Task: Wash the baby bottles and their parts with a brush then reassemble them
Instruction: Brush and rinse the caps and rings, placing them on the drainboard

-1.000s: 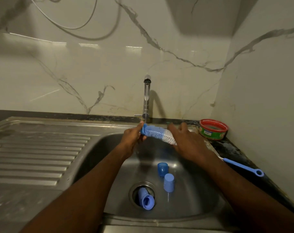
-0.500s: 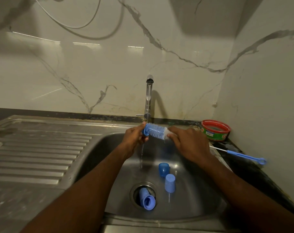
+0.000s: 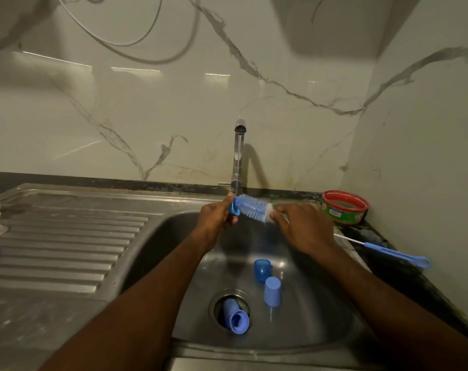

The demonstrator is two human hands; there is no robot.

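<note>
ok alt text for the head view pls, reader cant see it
Two hands hold a blue bottle brush under a thin stream from the tap, over a steel sink. Three blue bottle parts lie in the basin; a thin blue brush rests at right.

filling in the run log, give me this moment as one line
left hand: grips brush tip | right hand: holds bristle end | tap: thin stream on brush | sink: three blue parts

One head-worn camera looks forward and down from close above the sink point(image 3: 294, 341). The tap point(image 3: 238, 156) stands at 12 o'clock, the wall behind.
</note>
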